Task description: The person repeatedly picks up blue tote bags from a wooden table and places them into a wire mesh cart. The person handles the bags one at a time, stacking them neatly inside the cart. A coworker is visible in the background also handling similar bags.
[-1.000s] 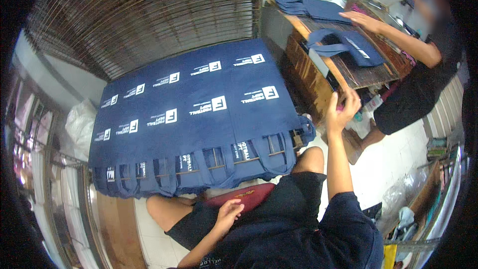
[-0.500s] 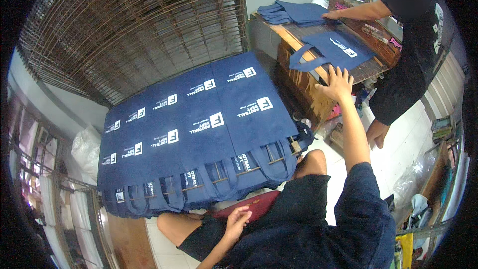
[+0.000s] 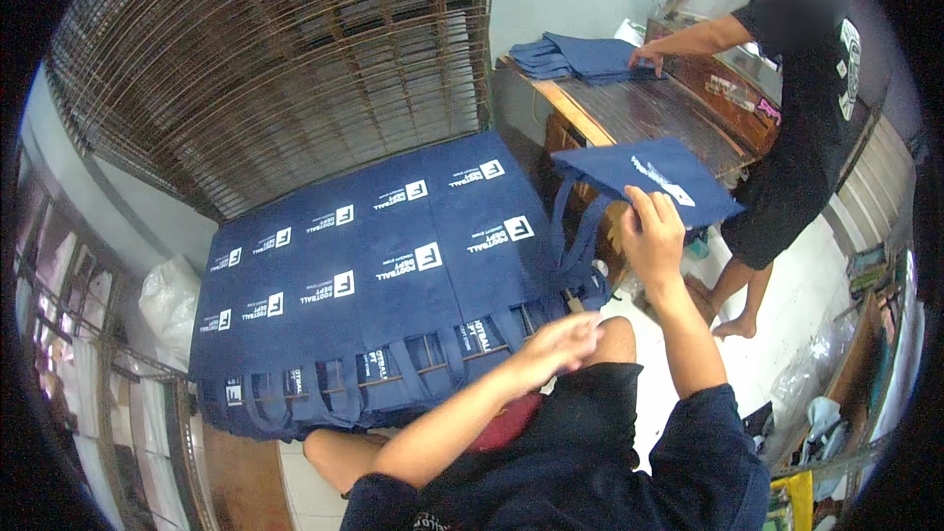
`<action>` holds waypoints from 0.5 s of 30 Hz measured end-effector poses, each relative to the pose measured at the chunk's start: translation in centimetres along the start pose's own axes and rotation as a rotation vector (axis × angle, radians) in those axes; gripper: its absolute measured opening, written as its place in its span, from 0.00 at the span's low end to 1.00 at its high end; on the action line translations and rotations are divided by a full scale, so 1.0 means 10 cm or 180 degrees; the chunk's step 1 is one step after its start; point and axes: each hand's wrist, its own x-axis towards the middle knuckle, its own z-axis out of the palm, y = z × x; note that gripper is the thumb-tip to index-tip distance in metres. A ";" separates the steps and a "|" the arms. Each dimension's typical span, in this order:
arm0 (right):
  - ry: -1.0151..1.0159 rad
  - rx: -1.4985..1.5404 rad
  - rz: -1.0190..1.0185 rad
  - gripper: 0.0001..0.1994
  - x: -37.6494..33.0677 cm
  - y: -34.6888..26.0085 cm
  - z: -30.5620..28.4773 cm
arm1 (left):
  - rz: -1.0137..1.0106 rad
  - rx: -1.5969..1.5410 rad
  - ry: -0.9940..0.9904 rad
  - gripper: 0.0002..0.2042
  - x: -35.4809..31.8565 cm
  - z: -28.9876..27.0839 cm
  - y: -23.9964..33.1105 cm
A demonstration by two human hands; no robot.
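My right hand (image 3: 653,241) is pinched on the upper edge of a navy-blue tote bag (image 3: 688,162) with a white print. The bag hangs tilted in the air between the wooden table and me, its handles (image 3: 582,226) dangling to the left. Over my lap, near the right end of the bag rows, my left hand (image 3: 559,346) is empty, its fingers stretched out and blurred at the tips. Beside it, several printed navy tote bags (image 3: 393,280) lie in overlapping rows on a rack, their handles hanging over the near edge.
At the wooden table (image 3: 678,103) a co-worker (image 3: 806,108) rests a hand on a pile of folded navy bags (image 3: 580,54). A tall wire rack (image 3: 275,59) leans behind the rows. Clear plastic (image 3: 169,300) lies at the left, and shelving (image 3: 128,403) lines that side.
My right hand has taken hold of the tote bag on the table and lifted it toward me. My left hand has moved up and right from my lap. The co-worker's hand has shifted on the pile.
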 end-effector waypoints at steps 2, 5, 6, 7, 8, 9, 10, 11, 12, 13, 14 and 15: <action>0.0097 0.0352 -0.0066 0.13 0.12 -0.33 -0.16 | -0.0176 -0.0818 0.0128 0.27 0.25 0.17 0.56; 0.0205 0.0551 -0.0315 0.14 0.15 -0.64 -0.37 | 0.0501 -0.0915 0.0540 0.21 0.54 0.29 0.96; 0.0189 0.0698 -0.0303 0.15 0.14 -0.70 -0.38 | 0.0638 -0.0691 0.0769 0.20 0.61 0.24 1.00; 0.0134 0.0771 -0.0361 0.16 0.14 -0.77 -0.38 | 0.0675 -0.0624 0.0972 0.14 0.56 0.24 1.10; 0.0092 0.0838 -0.0383 0.16 0.14 -0.84 -0.39 | 0.0906 -0.0699 0.1072 0.12 0.49 0.24 1.11; 0.0046 0.0930 -0.0415 0.16 0.14 -0.93 -0.39 | 0.1149 -0.0767 0.1200 0.11 0.44 0.23 1.12; -0.0012 0.1031 -0.0470 0.16 0.14 -1.03 -0.41 | 0.1411 -0.0841 0.1341 0.10 0.38 0.21 1.13; 0.0083 0.0930 -0.0695 0.15 0.11 -1.18 -0.48 | 0.1121 -0.0642 0.1482 0.07 0.25 0.14 1.20; 0.0179 0.0994 -0.0991 0.14 -0.04 -1.25 -0.56 | 0.1327 -0.0223 0.1540 0.06 0.24 0.04 1.17; -0.0033 0.0862 -0.1268 0.15 -0.21 -1.30 -0.73 | 0.1384 -0.0042 0.1347 0.07 0.11 -0.01 1.24; -0.0161 0.1853 -0.1539 0.15 -0.50 -1.23 -0.71 | 0.1422 0.0154 0.1167 0.09 -0.05 -0.06 1.35; -0.0353 0.2604 -0.1472 0.16 -0.67 -1.31 -0.66 | 0.1462 0.0080 0.1136 0.10 -0.32 -0.05 1.52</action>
